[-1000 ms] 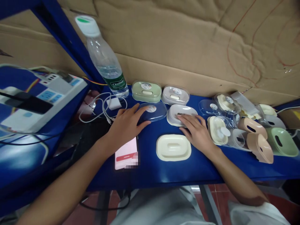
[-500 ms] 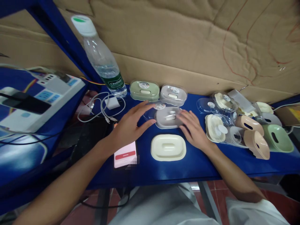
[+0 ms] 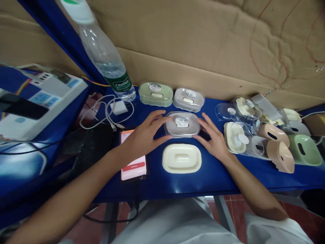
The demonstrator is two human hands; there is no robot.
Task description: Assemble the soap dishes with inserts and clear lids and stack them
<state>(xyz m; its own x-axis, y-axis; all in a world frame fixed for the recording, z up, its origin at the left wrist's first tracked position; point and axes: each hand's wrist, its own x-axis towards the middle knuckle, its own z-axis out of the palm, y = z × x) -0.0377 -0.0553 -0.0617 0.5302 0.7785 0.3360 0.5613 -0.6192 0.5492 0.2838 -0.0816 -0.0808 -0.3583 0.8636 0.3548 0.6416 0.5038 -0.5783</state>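
Cream tray (image 3: 181, 158) just before the lidded box (image 3: 181, 124)

A: What can't you make out?

B: The water bottle (image 3: 101, 57) loses its cap to the top edge. The left hand (image 3: 142, 137) covers the top of the phone (image 3: 132, 159).

A: And on the right?

B: The heaped dishes (image 3: 269, 135) overlap, so their count is unclear. The sticker (image 3: 181, 121) print is too small to read.
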